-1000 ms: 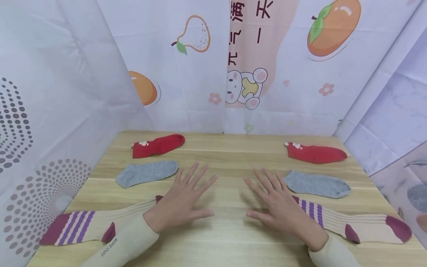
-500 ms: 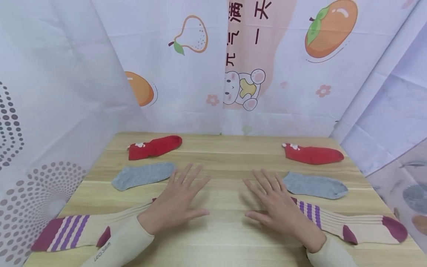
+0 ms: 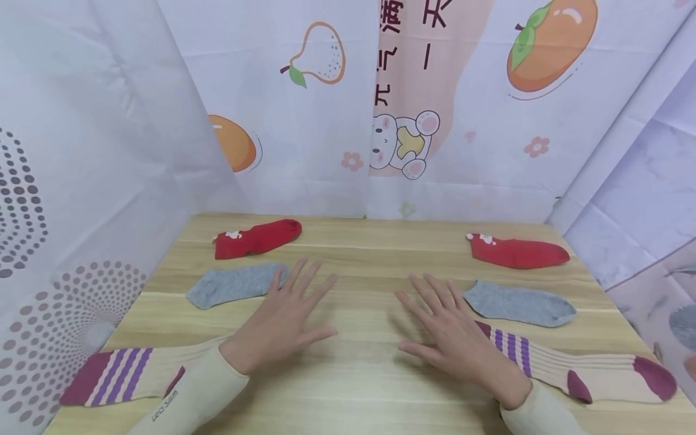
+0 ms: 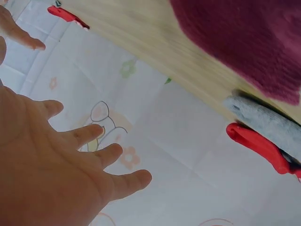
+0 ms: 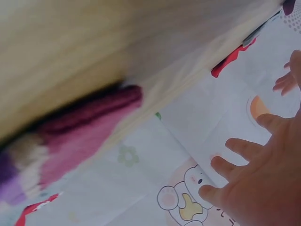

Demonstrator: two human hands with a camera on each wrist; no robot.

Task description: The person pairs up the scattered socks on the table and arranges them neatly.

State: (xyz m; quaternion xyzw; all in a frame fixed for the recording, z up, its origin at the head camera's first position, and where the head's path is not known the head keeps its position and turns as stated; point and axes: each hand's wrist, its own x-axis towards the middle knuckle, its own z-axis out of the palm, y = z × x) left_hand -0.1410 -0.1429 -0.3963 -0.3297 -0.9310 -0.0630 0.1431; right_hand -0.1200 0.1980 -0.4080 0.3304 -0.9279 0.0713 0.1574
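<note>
My left hand [image 3: 280, 323] hovers palm down with its fingers spread, over the inner end of the left striped sock [image 3: 127, 374]. Its fingertips overlap the toe of the left grey sock [image 3: 231, 285] in the head view. My right hand [image 3: 448, 332] is likewise spread, beside the cuff of the right striped sock [image 3: 554, 365] and the right grey sock [image 3: 519, 304]. Neither hand holds anything. Both striped socks are cream with purple bands and maroon ends. Farther back lie a left red sock [image 3: 258, 238] and a right red sock [image 3: 516, 252].
All the socks lie flat on a wooden table [image 3: 353, 386], one of each kind per side. A printed white curtain [image 3: 304, 139] hangs along the back edge. Dotted white cloth [image 3: 109, 181] closes the left side, and marbled cloth [image 3: 647, 181] the right.
My left hand has drifted slightly left, its fingers now overlapping the left grey sock in view. The right hand barely moves. The head view has shifted a little; the socks lie as before.
</note>
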